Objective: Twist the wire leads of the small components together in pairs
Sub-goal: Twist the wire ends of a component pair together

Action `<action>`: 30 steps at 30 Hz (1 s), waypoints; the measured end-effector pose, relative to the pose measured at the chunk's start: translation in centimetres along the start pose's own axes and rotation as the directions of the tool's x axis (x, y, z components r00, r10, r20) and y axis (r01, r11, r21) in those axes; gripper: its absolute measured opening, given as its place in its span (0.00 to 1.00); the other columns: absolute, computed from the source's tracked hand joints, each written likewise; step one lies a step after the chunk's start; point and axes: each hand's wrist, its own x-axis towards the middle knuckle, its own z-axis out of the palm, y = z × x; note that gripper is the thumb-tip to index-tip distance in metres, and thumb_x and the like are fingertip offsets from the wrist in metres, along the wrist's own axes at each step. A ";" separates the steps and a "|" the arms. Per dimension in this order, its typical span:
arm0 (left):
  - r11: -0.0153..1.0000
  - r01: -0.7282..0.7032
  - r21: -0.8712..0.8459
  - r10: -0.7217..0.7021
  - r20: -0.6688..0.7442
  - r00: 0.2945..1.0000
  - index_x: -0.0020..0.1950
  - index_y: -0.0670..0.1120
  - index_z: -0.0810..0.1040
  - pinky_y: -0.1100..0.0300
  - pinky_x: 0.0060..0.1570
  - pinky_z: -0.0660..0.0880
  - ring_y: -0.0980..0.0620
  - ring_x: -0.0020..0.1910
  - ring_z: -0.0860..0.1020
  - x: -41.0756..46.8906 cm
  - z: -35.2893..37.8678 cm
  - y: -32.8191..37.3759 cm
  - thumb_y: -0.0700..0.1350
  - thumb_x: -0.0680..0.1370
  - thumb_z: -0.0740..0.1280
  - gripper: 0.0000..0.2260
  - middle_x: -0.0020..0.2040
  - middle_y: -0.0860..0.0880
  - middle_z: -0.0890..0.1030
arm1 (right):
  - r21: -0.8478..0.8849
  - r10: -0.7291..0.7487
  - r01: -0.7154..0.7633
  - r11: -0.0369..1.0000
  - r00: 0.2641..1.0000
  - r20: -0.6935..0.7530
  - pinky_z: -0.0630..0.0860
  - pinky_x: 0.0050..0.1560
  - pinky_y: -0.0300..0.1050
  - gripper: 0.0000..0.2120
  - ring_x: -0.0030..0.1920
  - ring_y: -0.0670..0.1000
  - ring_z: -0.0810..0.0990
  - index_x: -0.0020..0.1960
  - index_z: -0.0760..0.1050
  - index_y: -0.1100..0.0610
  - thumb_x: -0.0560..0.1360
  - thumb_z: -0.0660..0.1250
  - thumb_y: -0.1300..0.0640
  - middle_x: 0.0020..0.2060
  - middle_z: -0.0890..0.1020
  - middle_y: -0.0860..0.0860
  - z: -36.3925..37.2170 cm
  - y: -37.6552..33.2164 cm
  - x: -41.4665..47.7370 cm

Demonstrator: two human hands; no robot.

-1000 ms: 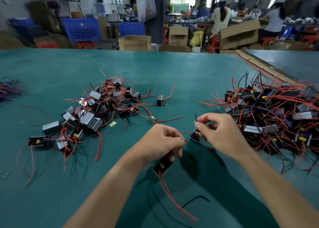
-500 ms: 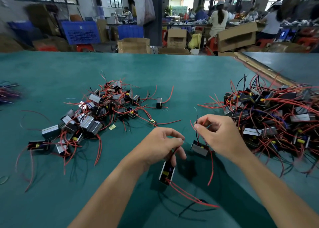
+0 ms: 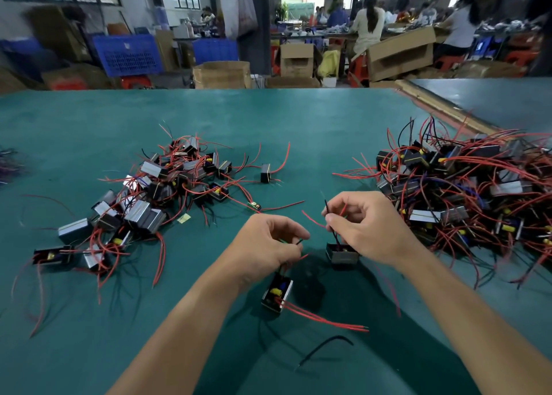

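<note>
**Two components pinched by their leads, between two piles**

Beyond the far edge of the surface [image 3: 268, 116], at 12 o'clock, an open cardboard box [image 3: 222, 73] stands on the floor. You cannot see what is in it. Blue crates [image 3: 128, 54] stand at 11 o'clock and a large tilted carton [image 3: 400, 52] at 1 o'clock, and their contents are hidden too.

The far edge runs straight across. At 2 o'clock a wooden strip [image 3: 442, 105] divides your surface from a second surface [image 3: 501, 96]. A band of bare green runs from your hands towards 12 o'clock. It lies between the left pile [image 3: 155, 191] at 10 o'clock and the larger right pile [image 3: 466, 191] at 2 o'clock, both made of small components tangled in red and black wire. A lone component [image 3: 265, 173] sits in that band, nearer the left pile. A loose black wire [image 3: 325, 348] lies at 5 o'clock between your forearms.

Your left hand [image 3: 268, 245] has its fingers curled and pinching the upper leads of the near component [image 3: 277, 294], which hangs just below the hand. Its red leads [image 3: 325, 320] trail towards 4 o'clock. Your right hand [image 3: 367, 227] pinches the black lead [image 3: 330, 215] rising from the far component [image 3: 342, 252], which is just under that hand. You cannot tell whether it rests on the surface. The two hands are near each other but apart.

Behind the surface is a workshop where people sit at benches among boxes and stools.
</note>
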 end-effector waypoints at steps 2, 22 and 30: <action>1.000 -0.016 -0.027 0.016 -0.018 1.000 0.42 0.40 0.80 0.63 0.30 0.74 0.52 0.28 0.73 0.1 -0.1 -0.1 0.24 0.70 0.69 0.12 0.34 0.45 0.78 | -0.021 0.006 -0.005 1.000 0.998 0.062 0.76 0.36 0.46 0.06 0.29 0.51 0.78 0.40 0.80 0.54 0.73 0.70 0.64 0.31 0.84 0.53 0.2 0.0 -0.1; 0.971 0.029 -0.237 -0.021 0.038 0.999 0.41 0.40 0.80 0.66 0.25 0.70 0.56 0.24 0.73 0.1 -0.3 0.0 0.30 0.69 0.74 0.07 0.31 0.47 0.78 | 0.049 0.077 -0.090 0.995 0.973 0.216 0.73 0.30 0.40 0.05 0.28 0.48 0.74 0.41 0.80 0.57 0.74 0.71 0.65 0.30 0.83 0.46 0.0 -0.9 -0.4; 0.966 0.034 -0.258 -0.045 -0.037 0.998 0.38 0.44 0.80 0.66 0.27 0.74 0.55 0.25 0.74 0.1 -0.4 0.3 0.34 0.73 0.73 0.07 0.31 0.49 0.79 | 0.024 0.089 -0.097 0.995 0.969 0.230 0.70 0.29 0.38 0.06 0.27 0.45 0.72 0.38 0.81 0.56 0.73 0.73 0.63 0.27 0.79 0.44 0.1 -0.8 -0.5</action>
